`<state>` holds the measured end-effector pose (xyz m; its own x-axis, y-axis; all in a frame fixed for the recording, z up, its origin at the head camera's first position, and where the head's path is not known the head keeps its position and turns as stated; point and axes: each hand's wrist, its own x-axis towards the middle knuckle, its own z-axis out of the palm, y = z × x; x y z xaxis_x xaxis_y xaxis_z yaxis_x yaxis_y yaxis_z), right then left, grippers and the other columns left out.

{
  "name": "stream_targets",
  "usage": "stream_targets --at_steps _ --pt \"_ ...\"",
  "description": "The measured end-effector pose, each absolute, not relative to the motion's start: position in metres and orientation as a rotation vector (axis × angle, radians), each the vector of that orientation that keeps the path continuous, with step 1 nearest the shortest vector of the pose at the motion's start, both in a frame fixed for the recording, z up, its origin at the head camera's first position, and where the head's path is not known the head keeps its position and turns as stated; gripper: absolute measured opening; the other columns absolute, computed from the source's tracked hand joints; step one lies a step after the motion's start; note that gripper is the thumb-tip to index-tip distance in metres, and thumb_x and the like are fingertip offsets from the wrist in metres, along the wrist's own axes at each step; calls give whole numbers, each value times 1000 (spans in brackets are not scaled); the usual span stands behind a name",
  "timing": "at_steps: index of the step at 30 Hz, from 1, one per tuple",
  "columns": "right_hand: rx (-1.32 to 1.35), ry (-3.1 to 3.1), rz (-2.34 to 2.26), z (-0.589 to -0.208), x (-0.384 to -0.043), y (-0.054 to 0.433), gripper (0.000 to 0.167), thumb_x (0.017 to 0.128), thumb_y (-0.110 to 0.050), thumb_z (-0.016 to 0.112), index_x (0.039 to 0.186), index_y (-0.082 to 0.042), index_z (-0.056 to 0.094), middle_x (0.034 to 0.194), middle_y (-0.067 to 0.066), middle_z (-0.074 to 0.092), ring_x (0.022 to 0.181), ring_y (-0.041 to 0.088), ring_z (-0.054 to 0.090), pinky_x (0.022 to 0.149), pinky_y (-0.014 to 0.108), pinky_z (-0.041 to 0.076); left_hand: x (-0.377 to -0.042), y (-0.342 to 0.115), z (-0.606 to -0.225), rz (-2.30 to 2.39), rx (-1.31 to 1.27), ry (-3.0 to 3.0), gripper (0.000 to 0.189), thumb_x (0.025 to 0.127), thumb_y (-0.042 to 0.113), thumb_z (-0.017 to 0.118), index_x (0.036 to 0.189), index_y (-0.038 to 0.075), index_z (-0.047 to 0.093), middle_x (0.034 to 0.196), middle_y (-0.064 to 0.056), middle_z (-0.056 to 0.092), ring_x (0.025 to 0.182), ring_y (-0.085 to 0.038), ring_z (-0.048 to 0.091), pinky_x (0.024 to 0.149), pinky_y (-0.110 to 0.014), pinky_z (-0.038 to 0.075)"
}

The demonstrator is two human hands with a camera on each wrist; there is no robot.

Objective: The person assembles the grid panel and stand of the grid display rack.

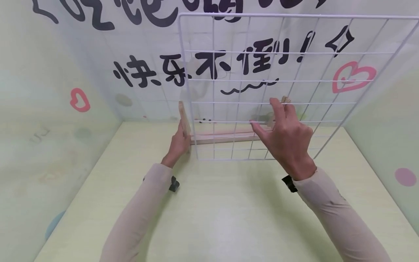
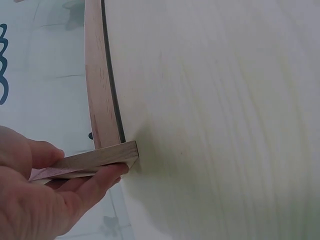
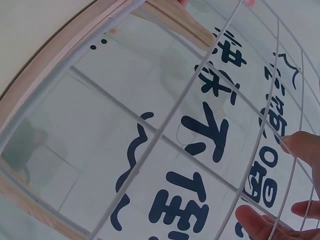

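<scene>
Head looks forward-down; closer wrist views share wooden bars [image 2: 100, 75].

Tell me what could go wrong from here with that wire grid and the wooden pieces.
The wire grid rises well above the right hand, so its top might tip or swing if that hold slips.

The left hand pinches the wooden upright at the end of the wooden bar; a loosened grip could let the upright shift or lean.

In the head view the grid's left edge appears close to the left hand, so it could bump the fingers.

Long beige sleeves [image 1: 140, 211] (black wrist attachments [image 1: 174, 184]).
</scene>
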<state>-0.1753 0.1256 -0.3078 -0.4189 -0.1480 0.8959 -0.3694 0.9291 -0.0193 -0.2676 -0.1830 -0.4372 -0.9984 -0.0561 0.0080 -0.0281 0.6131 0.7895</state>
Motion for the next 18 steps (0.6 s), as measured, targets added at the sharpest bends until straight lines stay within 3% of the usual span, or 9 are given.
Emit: stream_targets --at_steps 4,9,18 --pt "358 -2014 261 -304 -176 128 64 75 -37 84 122 -2 60 91 24 65 43 31 45 39 30 21 -268 -180 -440 -1346 49 -2797 77 100 12 39 160 26 -6 143 -32 46 100 -39 66 72 -42 58" --pt "358 -2014 279 -301 -177 130 64 76 -37 83 124 -2 59 91 24 65 46 32 48 40 30 20 -266 -175 -440 -1313 13 -2806 75 102 14 39 160 28 -7 140 -31 50 96 -38 67 69 -41 57" --pt "364 -1988 283 -293 -181 127 65 76 -38 84 125 -4 59 90 23 64 46 31 47 40 31 20 -257 -174 -435 -1289 2 -2872 73 104 15 39 160 21 -8 142 -34 47 104 -42 67 73 -43 60"
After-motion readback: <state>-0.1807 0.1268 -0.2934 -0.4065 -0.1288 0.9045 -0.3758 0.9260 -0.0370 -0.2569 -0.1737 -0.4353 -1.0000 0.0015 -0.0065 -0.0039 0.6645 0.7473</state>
